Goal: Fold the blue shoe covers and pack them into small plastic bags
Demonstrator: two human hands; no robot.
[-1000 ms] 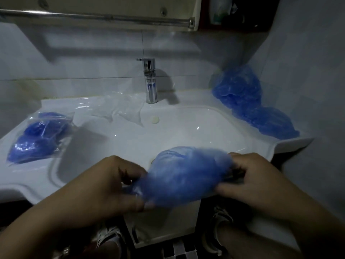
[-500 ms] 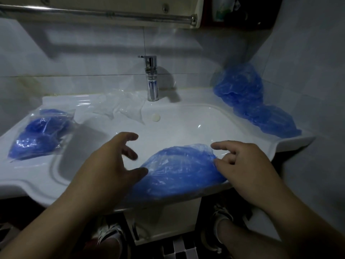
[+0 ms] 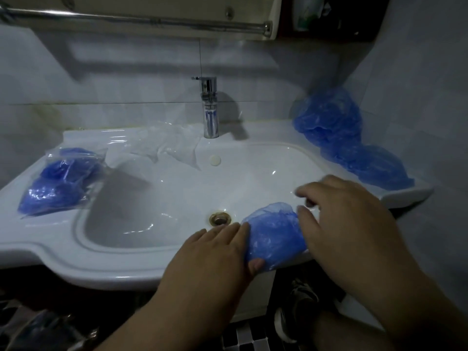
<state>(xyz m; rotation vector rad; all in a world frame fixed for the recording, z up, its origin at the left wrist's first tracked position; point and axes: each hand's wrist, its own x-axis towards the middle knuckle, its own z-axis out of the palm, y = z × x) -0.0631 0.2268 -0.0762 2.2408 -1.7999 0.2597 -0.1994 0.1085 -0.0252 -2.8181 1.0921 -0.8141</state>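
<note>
Sink (image 3: 76,259): white, ceramic-looking, smooth and glossy with bright highlights.
Tap (image 3: 210,115): polished chrome metal, mirror-like.
Drain ring (image 3: 219,219): brass-toned metal, dull and stained.
Shoe cover (image 3: 274,236): thin blue plastic film, crinkled, semi-translucent, soft sheen.
Loose covers (image 3: 349,143): the same wrinkled blue film.
Packed bags (image 3: 60,181): clear glossy plastic, creased.
Empty bags (image 3: 167,145): clear, shiny film.
Rail (image 3: 152,21): smooth metal tube, satin shine.
Wall tiles (image 3: 126,84): smooth, pale, faintly glossy.

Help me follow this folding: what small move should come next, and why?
Probably press the blue shoe cover flatter: it sits puffy on the front rim of the sink, left hand flat against its left edge, right hand over its right side.
</note>
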